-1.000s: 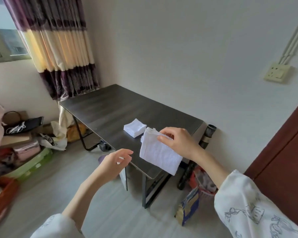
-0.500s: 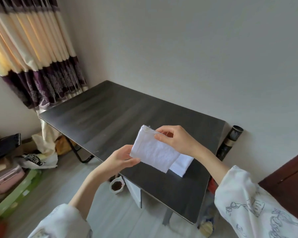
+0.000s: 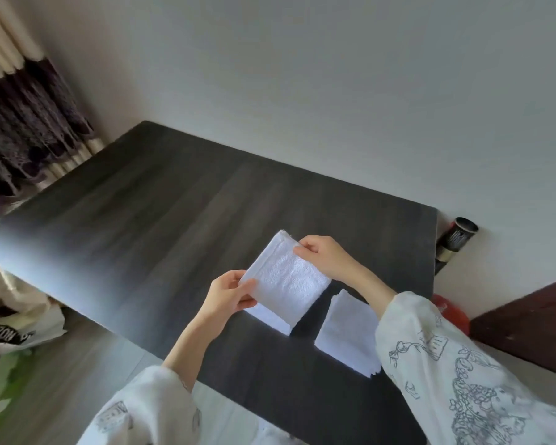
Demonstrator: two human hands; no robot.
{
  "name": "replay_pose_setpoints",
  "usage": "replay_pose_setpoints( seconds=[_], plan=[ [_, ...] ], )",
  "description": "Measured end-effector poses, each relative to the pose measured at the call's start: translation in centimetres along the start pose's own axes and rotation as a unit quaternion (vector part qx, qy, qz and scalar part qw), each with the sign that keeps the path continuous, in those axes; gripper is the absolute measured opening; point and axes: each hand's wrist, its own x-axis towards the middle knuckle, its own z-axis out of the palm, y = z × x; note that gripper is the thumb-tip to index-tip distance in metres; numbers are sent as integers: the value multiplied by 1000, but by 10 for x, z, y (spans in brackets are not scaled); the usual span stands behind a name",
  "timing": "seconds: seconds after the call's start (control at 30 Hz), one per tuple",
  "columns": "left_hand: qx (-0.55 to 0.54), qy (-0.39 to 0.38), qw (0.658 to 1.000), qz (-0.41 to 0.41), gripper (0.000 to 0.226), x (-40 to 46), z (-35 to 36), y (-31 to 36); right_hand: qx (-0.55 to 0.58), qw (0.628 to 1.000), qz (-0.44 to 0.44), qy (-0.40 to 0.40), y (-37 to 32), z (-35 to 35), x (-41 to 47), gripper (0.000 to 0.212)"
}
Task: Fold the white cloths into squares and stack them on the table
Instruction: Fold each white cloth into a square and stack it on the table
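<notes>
I hold a folded white cloth [image 3: 286, 281] in the air above the dark wooden table [image 3: 161, 220]. My left hand [image 3: 227, 293] pinches its lower left corner, and my right hand [image 3: 326, 260] pinches its upper right edge. A lower layer of the same cloth hangs down behind it toward the table. A stack of folded white cloths [image 3: 349, 335] lies on the table to the right, partly hidden behind my right sleeve.
The table stands against a white wall. A purple and cream curtain [image 3: 23, 123] hangs at the left. A black tube [image 3: 453, 242] leans on the wall past the table's right end. Bags [image 3: 16, 329] lie on the floor at left.
I have stepped closer to the table and look down on it. My left hand has taken hold of the cloth's lower corner. The folded stack now shows to the right of the held cloth.
</notes>
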Motion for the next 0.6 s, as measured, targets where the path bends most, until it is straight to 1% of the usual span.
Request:
replay_pose_setpoints(
  seconds=[0.17, 0.33, 0.5, 0.6],
  plan=[
    [16, -9, 998, -68, 14, 47, 2, -19, -2, 997, 66, -33, 25, 15, 47, 24],
    [37, -19, 989, -145, 11, 69, 0, -42, -38, 989, 117, -85, 51, 38, 75, 20],
    [69, -35, 980, -181, 13, 87, -9, -60, -62, 981, 150, -103, 67, 59, 89, 18],
    [95, -51, 973, -204, 14, 96, -12, -63, -85, 976, 169, -105, 71, 67, 96, 21]
  ],
)
